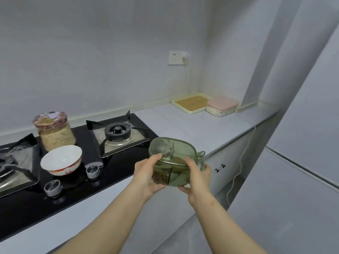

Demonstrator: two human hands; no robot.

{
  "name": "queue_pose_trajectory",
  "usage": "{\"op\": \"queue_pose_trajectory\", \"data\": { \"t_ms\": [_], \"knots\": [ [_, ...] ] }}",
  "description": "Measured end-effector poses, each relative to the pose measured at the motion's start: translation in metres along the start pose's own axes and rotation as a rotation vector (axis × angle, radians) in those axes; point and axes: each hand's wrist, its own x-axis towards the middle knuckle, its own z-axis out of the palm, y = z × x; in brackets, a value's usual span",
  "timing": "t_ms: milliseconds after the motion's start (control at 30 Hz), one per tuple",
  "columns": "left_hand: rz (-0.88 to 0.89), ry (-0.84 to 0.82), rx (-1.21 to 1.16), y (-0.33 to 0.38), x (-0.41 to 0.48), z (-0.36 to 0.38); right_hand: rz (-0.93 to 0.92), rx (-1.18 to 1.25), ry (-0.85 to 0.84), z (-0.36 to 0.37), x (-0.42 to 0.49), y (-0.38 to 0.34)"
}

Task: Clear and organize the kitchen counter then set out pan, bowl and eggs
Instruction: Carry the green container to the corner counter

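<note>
Both grips are closed round the green container (pixel 170 149), left hand (pixel 146 178) and right hand (pixel 199 177) on opposite sides, just right of the hob (pixel 119 167). It is likely light, slick plastic with a loose lid, so support its base.

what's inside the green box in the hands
Through the translucent green box, partition walls split it into compartments; one near the left hand holds dark brownish bits. What they are is unclear, and the right hand covers the other side.
</note>
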Motion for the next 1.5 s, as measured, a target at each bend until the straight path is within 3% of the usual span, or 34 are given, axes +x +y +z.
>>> {"op": "queue_pose_trajectory", "data": {
  "t_ms": [200, 467, 1133, 1500],
  "knots": [
    [-0.046, -0.047, -0.057, 0.000, 0.062, 0.089, -0.024, 0.020, 0.007, -0.030, 0.098, -0.049],
    [-0.126, 0.040, -0.092, -0.001, 0.156, 0.201, 0.016, -0.040, -0.047, -0.066, 0.234, -0.105],
    [-0.157, -0.052, 0.139, 0.030, 0.371, 0.287, 0.119, -0.065, 0.073, -0.032, 0.442, -0.149],
    [-0.095, 0.040, 0.191, 0.037, 0.422, 0.317, 0.003, -0.412, 0.040, -0.038, 0.498, -0.174]
  ]
}}
